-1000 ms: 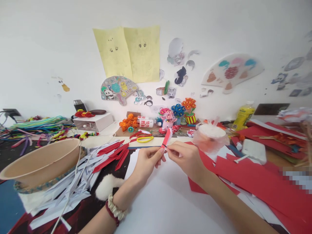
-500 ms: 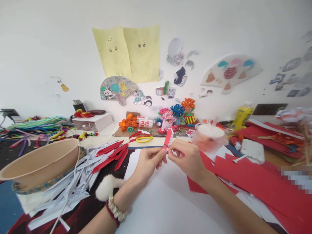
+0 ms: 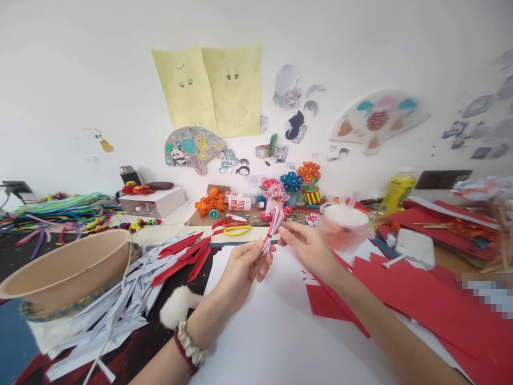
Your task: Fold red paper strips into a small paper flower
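Observation:
A bundle of folded red and white paper [image 3: 274, 225], bound round its lower part with a thin black tie, stands tilted above the white sheet [image 3: 276, 321]. My left hand [image 3: 249, 262] grips it at the lower end, thumb and fingers closed below the tie. At its upper right side is my right hand [image 3: 306, 248], fingertips bent together on the edge of the folds; exactly what they pinch is partly hidden. Above the tie the folds spread a little, with their narrow edges showing.
Left lie folded white strips [image 3: 116, 299], red strips [image 3: 186, 256] and a beige basin [image 3: 68, 262]. Red paper sheets [image 3: 420, 299] and a lidded cup [image 3: 345, 222] are on the right. Yellow-handled scissors [image 3: 237, 230] and bead-like flower pots [image 3: 312, 195] stand behind.
The bundle has turned, so its striped folded edges now show instead of a flat red face. My right hand has moved from the black tie up to the bundle's upper side.

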Motion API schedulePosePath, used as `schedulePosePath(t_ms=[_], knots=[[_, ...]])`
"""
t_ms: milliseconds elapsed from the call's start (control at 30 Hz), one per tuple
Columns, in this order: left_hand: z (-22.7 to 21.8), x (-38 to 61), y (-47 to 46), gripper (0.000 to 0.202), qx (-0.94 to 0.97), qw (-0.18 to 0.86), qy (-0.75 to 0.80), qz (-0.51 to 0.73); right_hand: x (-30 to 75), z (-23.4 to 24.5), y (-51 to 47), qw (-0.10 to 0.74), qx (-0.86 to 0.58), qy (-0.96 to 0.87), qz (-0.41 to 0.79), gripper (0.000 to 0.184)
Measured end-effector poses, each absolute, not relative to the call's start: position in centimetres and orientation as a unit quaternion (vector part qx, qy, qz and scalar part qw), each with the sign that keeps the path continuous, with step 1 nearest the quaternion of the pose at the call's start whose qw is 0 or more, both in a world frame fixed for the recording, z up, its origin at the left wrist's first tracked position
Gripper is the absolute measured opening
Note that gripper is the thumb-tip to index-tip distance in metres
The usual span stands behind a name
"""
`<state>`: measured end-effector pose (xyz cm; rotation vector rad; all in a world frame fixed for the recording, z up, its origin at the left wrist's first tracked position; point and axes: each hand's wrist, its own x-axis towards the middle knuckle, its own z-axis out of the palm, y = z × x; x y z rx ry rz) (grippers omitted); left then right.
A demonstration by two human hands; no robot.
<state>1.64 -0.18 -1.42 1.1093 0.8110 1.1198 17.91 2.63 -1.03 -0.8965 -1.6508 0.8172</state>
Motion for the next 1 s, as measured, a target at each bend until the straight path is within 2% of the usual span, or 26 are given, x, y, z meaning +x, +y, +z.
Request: schedulePosePath(t_ms=[133,200,267,367,467,700,867,1000], knots=[[-1.7,1.6,-0.2,0.035,0.490,0.685,0.332,0.425,17.7,-1.5,2.9,0.515,-0.308,-0.639,0.482,0.036],[-1.7,1.5,-0.2,0.039,0.547,0.637,0.359,0.408,17.8,-1.6,2.9,0.532,-0.294,-0.614,0.504,0.033],[-1.4,1.3,-0.2,0.037,0.635,0.481,0.412,0.443,17.9,-1.5,2.9,0.536,-0.312,-0.606,0.498,0.032],[-1.0,0.9,-0.3,0.017,0.734,0.159,0.430,0.502,17.9,-1.2,2.7,0.517,-0.351,-0.612,0.485,0.034],[-1.1,0.7,-0.4,0.009,0.796,0.011,0.377,0.473,17.8,-1.1,2.6,0.492,-0.350,-0.619,0.502,0.034],[-2.2,0.6,-0.2,0.015,0.841,-0.131,0.377,0.365,17.8,-1.8,2.8,0.446,-0.353,-0.643,0.512,0.039],[-2.5,0.1,0.1,0.012,0.820,-0.138,0.399,0.388,17.7,-1.4,2.1,0.379,-0.324,-0.682,0.535,0.038],[-2.3,0.2,-0.6,0.013,0.829,-0.187,0.419,0.318,17.3,-1.1,1.7,0.392,-0.318,-0.708,0.494,0.038]])
